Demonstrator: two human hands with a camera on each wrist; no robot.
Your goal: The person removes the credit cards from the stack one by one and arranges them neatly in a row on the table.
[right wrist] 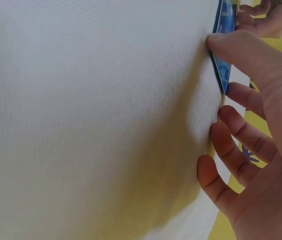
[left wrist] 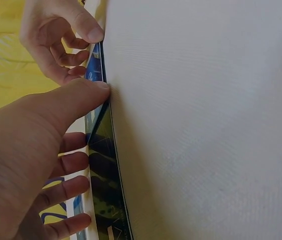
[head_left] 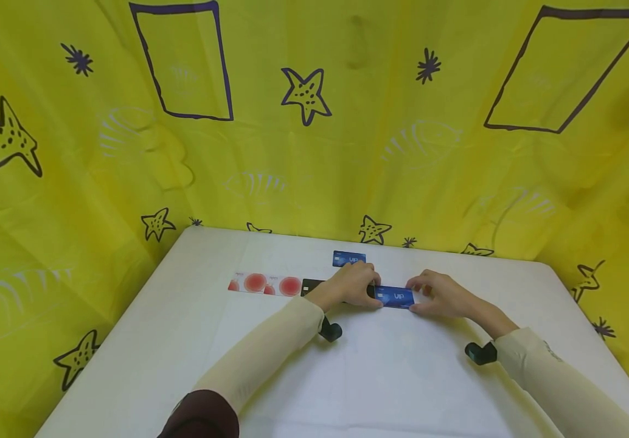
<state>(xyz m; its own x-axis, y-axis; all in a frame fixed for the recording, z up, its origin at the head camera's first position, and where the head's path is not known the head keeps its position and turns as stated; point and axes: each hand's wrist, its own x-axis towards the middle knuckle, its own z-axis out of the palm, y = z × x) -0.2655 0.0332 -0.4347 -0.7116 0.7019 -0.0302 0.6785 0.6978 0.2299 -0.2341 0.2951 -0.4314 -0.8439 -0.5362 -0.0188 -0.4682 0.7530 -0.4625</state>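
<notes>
A blue VIP card [head_left: 395, 297] lies at the right end of a row of cards on the white table. My left hand [head_left: 354, 285] holds its left end, thumb at the near edge and fingers at the far edge. At the right end my right hand [head_left: 441, 295] grips it by thumb and index finger, the other fingers loosely bent. The left wrist view shows the blue card [left wrist: 95, 62] tilted slightly against the dark card [left wrist: 110, 185] beside it. My left hand and wrist hide much of the black cards [head_left: 310, 285].
Two white cards with red circles [head_left: 254, 283] continue the row to the left. Another blue VIP card [head_left: 342, 258] lies behind the row, partly covered by my left hand. A yellow patterned curtain [head_left: 303, 158] stands behind the white table [head_left: 194, 292].
</notes>
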